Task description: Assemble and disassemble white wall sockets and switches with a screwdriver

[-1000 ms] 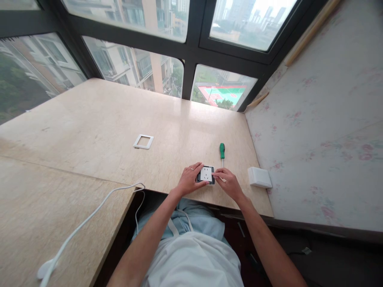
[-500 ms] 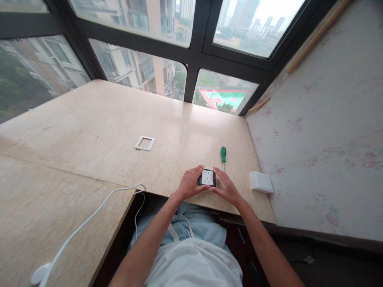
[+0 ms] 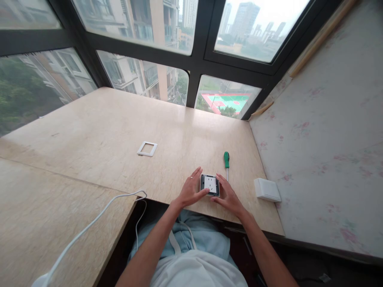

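A wall socket (image 3: 210,184) with a white face and a dark surround sits at the front of the stone counter, between my hands. My left hand (image 3: 191,189) holds it from the left, with the thumb over its lower face and the fingers along the left side. From the right, my right hand (image 3: 228,195) grips its edge, fingers at the upper right corner and thumb by the lower edge. Just beyond my right hand lies a screwdriver (image 3: 226,160) with a green handle, its shaft pointing toward me. A white square frame (image 3: 147,148) lies flat farther left.
A white box-like switch unit (image 3: 267,189) stands by the papered wall (image 3: 329,159) on the right. A white cable (image 3: 98,219) runs over the left counter section and drops past its edge. Dark-framed windows (image 3: 197,59) border the far side of the counter (image 3: 113,127).
The camera view has shifted slightly, so everything appears a little lower. My left thumb has come farther onto the socket's face, and the left fingers are straighter. The socket looks slightly turned.
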A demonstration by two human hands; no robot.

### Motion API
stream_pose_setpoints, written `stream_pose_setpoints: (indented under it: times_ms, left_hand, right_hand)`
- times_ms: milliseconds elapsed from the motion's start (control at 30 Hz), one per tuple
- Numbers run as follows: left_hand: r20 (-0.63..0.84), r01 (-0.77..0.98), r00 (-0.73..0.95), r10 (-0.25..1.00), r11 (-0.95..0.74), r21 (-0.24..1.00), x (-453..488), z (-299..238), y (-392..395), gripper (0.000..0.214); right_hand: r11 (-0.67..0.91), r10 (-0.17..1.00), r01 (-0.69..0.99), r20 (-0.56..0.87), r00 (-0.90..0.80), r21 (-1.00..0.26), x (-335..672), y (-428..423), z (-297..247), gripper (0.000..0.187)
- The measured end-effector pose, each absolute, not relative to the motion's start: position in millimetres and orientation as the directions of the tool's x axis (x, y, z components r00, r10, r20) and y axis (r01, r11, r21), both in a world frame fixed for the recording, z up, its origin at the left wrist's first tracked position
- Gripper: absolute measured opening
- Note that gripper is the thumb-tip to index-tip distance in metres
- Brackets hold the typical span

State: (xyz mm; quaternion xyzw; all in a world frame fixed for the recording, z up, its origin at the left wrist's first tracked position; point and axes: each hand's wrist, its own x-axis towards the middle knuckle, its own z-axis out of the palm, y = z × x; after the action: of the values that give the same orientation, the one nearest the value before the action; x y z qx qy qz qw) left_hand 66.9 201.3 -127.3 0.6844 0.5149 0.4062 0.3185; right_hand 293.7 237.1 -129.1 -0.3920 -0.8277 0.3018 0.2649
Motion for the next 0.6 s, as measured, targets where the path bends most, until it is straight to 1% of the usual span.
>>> stream_pose_setpoints:
  times_ms: [100,167,267,367,467,533,600]
  left_hand:
    - [0.220,0.234,0.016,0.975,-0.217,0.948,64.0,-127.9,199.5,0.067]
    - [0.195,0.103,-0.081,0.977,-0.186,0.977,58.9,-128.2,197.2,0.058]
    - [0.144,0.007,-0.242,0.959,-0.146,0.989,42.1,-128.3,192.2,0.045]
    - [0.098,0.051,-0.449,0.888,-0.084,0.995,11.2,-127.3,187.4,0.037]
    - [0.094,0.148,-0.687,0.720,0.012,0.989,-31.8,-124.1,186.3,0.033]
    - [0.138,0.249,-0.790,0.598,0.106,0.963,-63.2,-121.6,189.0,0.029]
    - [0.176,0.352,-0.833,0.525,0.257,0.900,-92.7,-119.9,194.3,0.029]
  right_hand:
    - [0.491,0.821,0.483,0.200,-0.535,-0.725,294.1,236.0,-133.6,0.087]
    - [0.471,0.833,0.477,0.197,-0.516,-0.742,294.9,234.9,-138.0,0.088]
    - [0.432,0.855,0.479,0.179,-0.486,-0.764,296.2,233.3,-145.1,0.090]
    - [0.408,0.871,0.492,0.166,-0.462,-0.769,296.8,232.7,-150.5,0.088]
    - [0.415,0.874,0.500,0.180,-0.451,-0.760,296.7,232.9,-153.3,0.087]
    - [0.417,0.874,0.502,0.183,-0.450,-0.757,296.5,233.4,-154.2,0.086]
    - [0.416,0.875,0.506,0.180,-0.450,-0.756,296.5,233.8,-154.7,0.085]
